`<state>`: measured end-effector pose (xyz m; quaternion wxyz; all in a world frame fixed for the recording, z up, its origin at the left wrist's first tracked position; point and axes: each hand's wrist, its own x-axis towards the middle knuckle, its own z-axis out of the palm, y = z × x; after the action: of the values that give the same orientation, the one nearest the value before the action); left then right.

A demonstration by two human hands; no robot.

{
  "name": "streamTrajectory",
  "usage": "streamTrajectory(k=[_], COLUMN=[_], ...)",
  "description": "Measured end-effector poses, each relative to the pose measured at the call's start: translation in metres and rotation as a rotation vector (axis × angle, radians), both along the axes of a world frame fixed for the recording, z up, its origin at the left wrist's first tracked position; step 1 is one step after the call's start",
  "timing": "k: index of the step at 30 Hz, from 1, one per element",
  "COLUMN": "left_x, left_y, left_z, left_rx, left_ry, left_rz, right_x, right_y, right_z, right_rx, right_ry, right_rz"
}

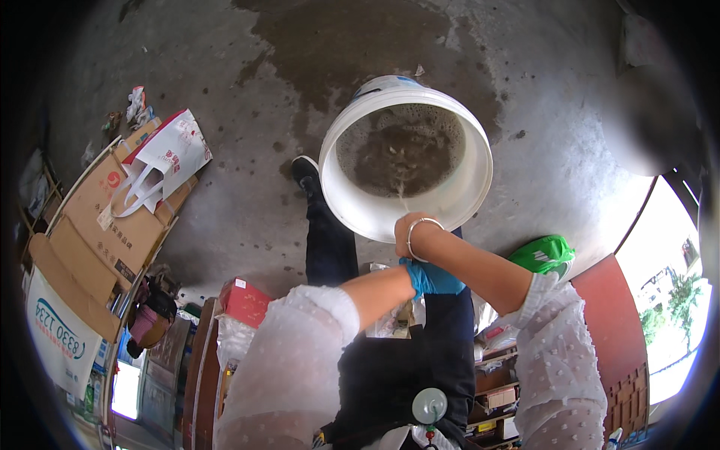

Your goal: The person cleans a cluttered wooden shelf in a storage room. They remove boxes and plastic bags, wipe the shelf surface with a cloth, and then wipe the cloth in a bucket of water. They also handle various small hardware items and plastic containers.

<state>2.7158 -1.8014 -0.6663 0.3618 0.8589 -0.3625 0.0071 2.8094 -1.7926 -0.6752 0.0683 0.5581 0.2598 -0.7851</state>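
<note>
A white plastic bucket (478,174) with murky, foamy water (402,152) in it stands on the floor before me. My right hand (413,233), bare with a silver bangle (416,230) at its wrist, is curled at the near rim. A thin stream of water runs down from it into the bucket. Whatever it holds is hidden. My left hand (439,278), in a thin blue glove, lies just below and partly behind the right wrist; its fingers are hidden.
Cardboard boxes (121,225) and a white paper bag (169,152) are at the left. A red box (244,301) is at the lower left. A green bag (543,253) lies right of my arms. Wet patches (360,39) mark the concrete floor beyond the bucket. Another person (152,315) is at the lower left.
</note>
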Motion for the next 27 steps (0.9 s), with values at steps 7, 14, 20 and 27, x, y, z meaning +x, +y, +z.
streamTrajectory(k=[7, 14, 20, 27], left_x=[0.007, 0.029, -0.019, -0.077], left_y=[0.024, 0.147, 0.187, 0.28], left_z=[-0.007, 0.15, 0.28, 0.321], left_rx=[0.117, -0.144, -1.002, -1.424], left_ry=[-0.137, 0.339, 0.863, 1.515], left_rz=[-0.109, 0.247, 0.694, 0.919], right_x=[0.01, 0.052, -0.006, -0.053], right_y=[0.004, -0.066, -0.046, 0.025], right_z=[-0.012, 0.138, 0.321, 0.381], right_rx=[0.055, -0.195, 0.27, 0.674], right_ry=[-0.217, 0.348, 0.464, -0.222], right_rz=[-0.256, -1.573, -1.676, -1.549])
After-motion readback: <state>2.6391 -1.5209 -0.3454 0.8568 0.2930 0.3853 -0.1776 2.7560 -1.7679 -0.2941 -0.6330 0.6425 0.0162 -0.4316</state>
